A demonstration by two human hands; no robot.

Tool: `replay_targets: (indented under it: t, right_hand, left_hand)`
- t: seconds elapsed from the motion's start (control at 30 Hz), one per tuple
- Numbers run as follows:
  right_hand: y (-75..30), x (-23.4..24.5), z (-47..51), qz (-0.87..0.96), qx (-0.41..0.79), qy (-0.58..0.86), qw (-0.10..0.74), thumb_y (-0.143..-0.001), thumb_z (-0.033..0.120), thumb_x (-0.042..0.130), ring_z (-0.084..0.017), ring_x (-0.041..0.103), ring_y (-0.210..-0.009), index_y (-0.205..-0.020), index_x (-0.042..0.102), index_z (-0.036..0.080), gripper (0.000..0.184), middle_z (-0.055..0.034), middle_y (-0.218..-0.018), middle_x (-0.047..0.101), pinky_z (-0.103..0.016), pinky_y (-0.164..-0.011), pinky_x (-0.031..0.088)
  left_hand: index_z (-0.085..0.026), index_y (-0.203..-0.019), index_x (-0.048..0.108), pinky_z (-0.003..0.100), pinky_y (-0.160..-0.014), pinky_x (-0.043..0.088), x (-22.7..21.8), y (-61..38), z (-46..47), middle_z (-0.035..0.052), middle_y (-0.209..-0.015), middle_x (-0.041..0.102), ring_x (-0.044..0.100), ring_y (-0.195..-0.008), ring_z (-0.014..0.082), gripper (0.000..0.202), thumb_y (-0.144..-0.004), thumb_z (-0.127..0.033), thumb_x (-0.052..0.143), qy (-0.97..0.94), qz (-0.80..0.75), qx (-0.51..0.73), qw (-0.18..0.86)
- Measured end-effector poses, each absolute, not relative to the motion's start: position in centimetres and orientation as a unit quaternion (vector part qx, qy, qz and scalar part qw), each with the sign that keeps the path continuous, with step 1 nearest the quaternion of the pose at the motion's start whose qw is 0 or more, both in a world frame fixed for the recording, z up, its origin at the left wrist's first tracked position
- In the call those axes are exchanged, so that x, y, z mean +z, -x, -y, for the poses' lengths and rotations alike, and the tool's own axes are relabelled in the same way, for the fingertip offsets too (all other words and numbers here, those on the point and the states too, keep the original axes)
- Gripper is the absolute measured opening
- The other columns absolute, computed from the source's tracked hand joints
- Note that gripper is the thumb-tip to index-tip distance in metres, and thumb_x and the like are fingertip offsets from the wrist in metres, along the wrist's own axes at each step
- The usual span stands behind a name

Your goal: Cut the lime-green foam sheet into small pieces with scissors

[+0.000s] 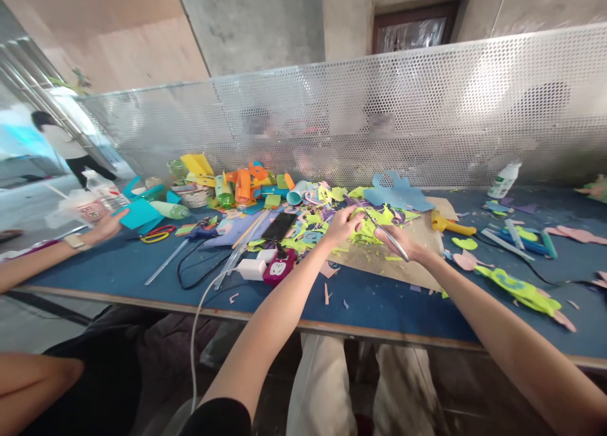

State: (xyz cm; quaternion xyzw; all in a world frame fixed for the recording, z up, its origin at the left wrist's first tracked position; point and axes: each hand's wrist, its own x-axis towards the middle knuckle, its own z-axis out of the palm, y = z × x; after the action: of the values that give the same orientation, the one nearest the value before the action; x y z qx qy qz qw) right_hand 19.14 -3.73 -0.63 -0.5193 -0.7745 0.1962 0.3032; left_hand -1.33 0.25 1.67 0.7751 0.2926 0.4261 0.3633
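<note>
My right hand is closed around a pair of silvery metal scissors, their thin front end pointing left toward my other hand. My left hand has its fingers pinched together close to that end, on what looks like a small yellow-green foam piece, mostly covered by the fingers. Below and around both hands spreads a pile of yellow-green scraps, partly on a brown paper sheet. A blue cut-out sheet lies just behind them.
A yellow glue gun rests at right, near a white bottle. Left are a phone, a maroon power cube with a white cable, and red-yellow scissors. A co-worker's hand holds turquoise sheet. A perforated metal screen stands behind.
</note>
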Motion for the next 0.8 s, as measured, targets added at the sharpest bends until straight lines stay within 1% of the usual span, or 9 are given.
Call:
replay_targets:
  t: [0.1, 0.2, 0.33, 0.43, 0.53, 0.6, 0.67, 0.73, 0.8]
  right_hand:
    - [-19.1, -0.9, 3.7, 0.774, 0.18, 0.521, 0.311, -0.078, 0.081, 0.035, -0.015, 0.04, -0.055, -0.061, 0.041, 0.022, 0.062, 0.0015, -0.055, 0.042, -0.029, -0.052, 0.03]
    - [-18.9, -1.2, 3.5, 0.764, 0.157, 0.534, 0.327, -0.078, 0.08, 0.035, -0.013, 0.033, -0.05, -0.056, 0.037, 0.023, 0.062, 0.0034, -0.05, 0.033, -0.029, -0.049, 0.023]
    - [-19.3, -1.5, 2.7, 0.74, 0.108, 0.577, 0.33, -0.075, 0.077, 0.05, -0.011, 0.027, -0.048, -0.05, 0.03, 0.023, 0.062, 0.0045, -0.046, 0.028, -0.029, -0.048, 0.02]
    - [-20.5, -1.7, 1.7, 0.702, 0.066, 0.627, 0.331, -0.073, 0.071, 0.06, -0.013, 0.031, -0.046, -0.047, 0.033, 0.024, 0.061, 0.0022, -0.044, 0.035, -0.031, -0.049, 0.022]
    - [-22.4, -2.1, 0.9, 0.659, 0.049, 0.684, 0.309, -0.077, 0.06, 0.062, -0.017, 0.044, -0.048, -0.049, 0.045, 0.023, 0.05, -0.0028, -0.048, 0.051, -0.031, -0.051, 0.027]
    - [-23.7, -2.4, 0.4, 0.638, 0.019, 0.713, 0.289, -0.076, 0.051, 0.067, -0.021, 0.053, -0.054, -0.057, 0.056, 0.023, 0.036, -0.0062, -0.057, 0.062, -0.031, -0.054, 0.031]
    - [-24.8, -2.5, 0.0, 0.644, -0.015, 0.709, 0.287, -0.074, 0.041, 0.07, -0.026, 0.062, -0.068, -0.068, 0.064, 0.022, 0.02, -0.0105, -0.071, 0.071, -0.032, -0.059, 0.035]
    - [-25.4, -2.5, -0.2, 0.664, -0.026, 0.682, 0.305, -0.075, 0.035, 0.071, -0.029, 0.066, -0.083, -0.081, 0.07, 0.021, 0.015, -0.0133, -0.086, 0.075, -0.033, -0.067, 0.04]
    - [-25.3, -2.4, -0.3, 0.676, -0.018, 0.653, 0.34, -0.078, 0.033, 0.068, -0.027, 0.067, -0.087, -0.087, 0.072, 0.02, 0.016, -0.0131, -0.092, 0.077, -0.034, -0.074, 0.044]
  left_hand:
    - [-0.019, -0.073, 0.047, 0.027, -0.061, 0.038, 1.8, 1.3, -0.1, -0.002, -0.059, 0.052, 0.044, -0.054, 0.0107, 0.039, -0.093, -0.053, 0.049, -0.777, -0.303, 0.422, 0.356]
    - [-0.019, -0.074, 0.049, 0.027, -0.061, 0.038, 1.9, 1.4, -0.1, -0.0017, -0.06, 0.051, 0.044, -0.054, 0.011, 0.041, -0.093, -0.056, 0.048, -0.778, -0.299, 0.424, 0.355]
    - [-0.019, -0.079, 0.052, 0.027, -0.061, 0.039, 1.9, 1.5, -0.2, -0.0019, -0.059, 0.053, 0.046, -0.053, 0.0123, 0.04, -0.093, -0.057, 0.049, -0.786, -0.293, 0.416, 0.351]
    - [-0.02, -0.084, 0.053, 0.028, -0.064, 0.04, 1.7, 1.4, -0.4, -0.0012, -0.063, 0.056, 0.049, -0.057, 0.0136, 0.037, -0.095, -0.055, 0.048, -0.788, -0.289, 0.416, 0.35]
    - [-0.02, -0.084, 0.053, 0.029, -0.07, 0.042, 1.5, 1.3, -0.7, 0.0004, -0.07, 0.06, 0.053, -0.063, 0.0147, 0.037, -0.093, -0.055, 0.052, -0.791, -0.286, 0.42, 0.34]
    - [-0.019, -0.081, 0.056, 0.028, -0.07, 0.042, 1.2, 1.3, -1.0, 0.002, -0.073, 0.063, 0.054, -0.065, 0.0148, 0.039, -0.092, -0.056, 0.053, -0.793, -0.298, 0.423, 0.322]
    - [-0.017, -0.081, 0.06, 0.027, -0.065, 0.039, 0.9, 1.3, -1.2, 0.0037, -0.075, 0.068, 0.052, -0.061, 0.0139, 0.042, -0.092, -0.058, 0.052, -0.792, -0.32, 0.417, 0.309]
    - [-0.016, -0.083, 0.065, 0.026, -0.057, 0.034, 0.5, 1.3, -1.4, 0.0053, -0.077, 0.072, 0.046, -0.055, 0.0124, 0.045, -0.091, -0.059, 0.054, -0.794, -0.34, 0.406, 0.298]
    - [-0.015, -0.084, 0.068, 0.026, -0.054, 0.03, 0.2, 1.3, -1.5, 0.0057, -0.076, 0.074, 0.043, -0.051, 0.0114, 0.046, -0.088, -0.06, 0.057, -0.801, -0.354, 0.392, 0.282]
